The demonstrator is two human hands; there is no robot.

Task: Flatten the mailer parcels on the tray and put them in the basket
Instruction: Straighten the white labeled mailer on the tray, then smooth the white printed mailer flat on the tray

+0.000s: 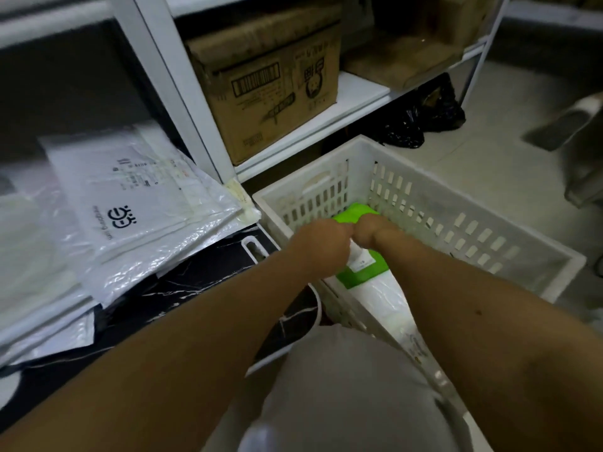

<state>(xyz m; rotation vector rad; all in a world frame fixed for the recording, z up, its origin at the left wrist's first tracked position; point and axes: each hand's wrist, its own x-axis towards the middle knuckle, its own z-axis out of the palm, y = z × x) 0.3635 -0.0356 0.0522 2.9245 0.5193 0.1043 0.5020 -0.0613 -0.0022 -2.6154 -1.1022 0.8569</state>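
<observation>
a: down inside the basket (424, 203), what's that green thing?

b: that's the green mailer (357, 212) i'm putting in. it sits low against the near-left wall, over a white mailer (388, 301) that is already lying in there, and it has a white label (362, 259) on top.

a: so how far along are you?

b: partway, i'd say. at least 2 parcels are in the basket, this green one included. to my left a stack of white mailers (137, 203) is waiting on the dark tray (208, 278), several deep, so most of the flattening and moving looks undone.

a: and your hands?

b: both are right on top of the green mailer, knuckles nearly touching each other. my left hand (318, 239) and my right hand (370, 233) are both curled into fists over it. whether the fingers actually pinch its edge or just press down, i cannot tell, since they're tucked under and out of sight.

a: anything else around?

b: a cardboard box (270, 89) on the white shelf (355, 93) behind the basket, and a black bag (424, 119) on the floor beyond it.
</observation>
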